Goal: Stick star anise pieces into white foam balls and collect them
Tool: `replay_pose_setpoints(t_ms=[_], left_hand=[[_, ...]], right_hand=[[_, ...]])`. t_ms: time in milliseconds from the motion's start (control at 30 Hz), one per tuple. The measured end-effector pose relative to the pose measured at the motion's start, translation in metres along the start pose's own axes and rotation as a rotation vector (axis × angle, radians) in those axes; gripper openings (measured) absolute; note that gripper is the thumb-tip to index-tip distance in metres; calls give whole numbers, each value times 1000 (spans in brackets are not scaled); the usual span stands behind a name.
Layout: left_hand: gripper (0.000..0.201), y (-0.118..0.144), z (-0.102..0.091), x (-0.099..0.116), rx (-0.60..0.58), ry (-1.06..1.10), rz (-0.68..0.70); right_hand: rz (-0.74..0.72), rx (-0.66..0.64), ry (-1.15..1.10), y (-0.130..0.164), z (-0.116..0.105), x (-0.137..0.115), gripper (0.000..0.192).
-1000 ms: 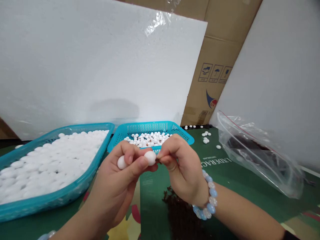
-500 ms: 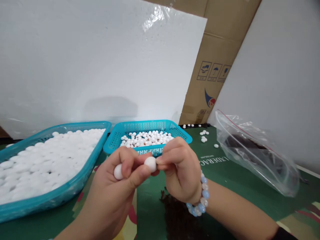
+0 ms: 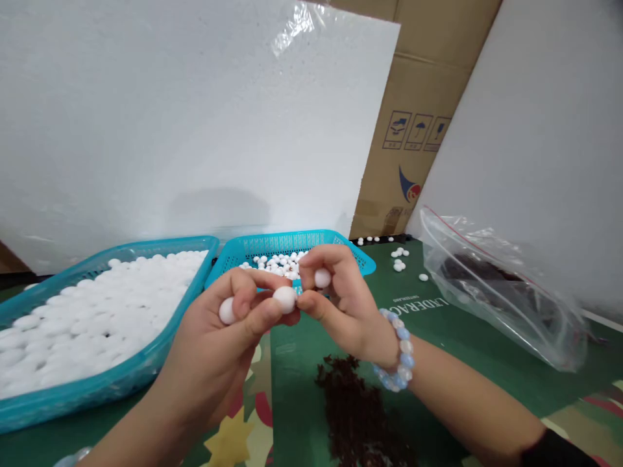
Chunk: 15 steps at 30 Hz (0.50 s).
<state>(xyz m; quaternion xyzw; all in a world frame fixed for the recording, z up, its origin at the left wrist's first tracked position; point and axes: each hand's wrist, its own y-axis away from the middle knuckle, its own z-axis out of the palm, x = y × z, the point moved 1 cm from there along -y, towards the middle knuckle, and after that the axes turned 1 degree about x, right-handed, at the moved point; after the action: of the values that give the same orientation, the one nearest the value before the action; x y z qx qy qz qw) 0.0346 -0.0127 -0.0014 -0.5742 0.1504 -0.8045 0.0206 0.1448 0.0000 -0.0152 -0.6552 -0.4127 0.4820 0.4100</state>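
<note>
My left hand (image 3: 238,324) pinches a small white ball (image 3: 285,299), which looks like foam, between thumb and fingers. A second white ball (image 3: 227,311) is tucked in the curl of the same hand. Facing it, my right hand (image 3: 345,305) is closed with another white ball (image 3: 322,278) held in its bent fingers. Its thumb tip meets the right side of the pinched ball; whether something tiny is between them I cannot make out. Below the hands lies a pile of small dark brown pieces (image 3: 355,415) on the green surface.
A large teal basket (image 3: 160,344) full of white balls stands at left. Behind my hands is a smaller teal basket (image 3: 363,261) holding white balls with brown bits. Several loose balls (image 3: 399,266) lie at back right, beside a clear zip bag (image 3: 506,298) with dark brown contents.
My right hand has turned and opened its fingers somewhat, showing a white ball inside. Both hands have risen slightly, and more of the brown pile is visible.
</note>
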Motion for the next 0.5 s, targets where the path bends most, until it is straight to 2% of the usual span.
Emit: replay_pose_setpoints(t_ms=[67, 133, 233, 300, 433, 500], left_hand=[[29, -1, 0, -1, 49, 24, 0], [30, -1, 0, -3, 45, 40, -10], [29, -1, -1, -7, 18, 17, -29], [29, 0, -1, -8, 17, 16, -41], [27, 1, -1, -5, 24, 97, -59], [27, 1, -5, 1, 29, 119, -20]], right_hand=[[26, -81, -39, 1, 1, 1, 22], [-34, -123, 40, 2, 3, 1, 27], [-153, -96, 163, 5, 7, 2, 22], [-180, -70, 176, 4, 8, 2, 18], [-120, 47, 94, 2, -3, -8, 11], [-8, 68, 104, 9, -15, -19, 11]])
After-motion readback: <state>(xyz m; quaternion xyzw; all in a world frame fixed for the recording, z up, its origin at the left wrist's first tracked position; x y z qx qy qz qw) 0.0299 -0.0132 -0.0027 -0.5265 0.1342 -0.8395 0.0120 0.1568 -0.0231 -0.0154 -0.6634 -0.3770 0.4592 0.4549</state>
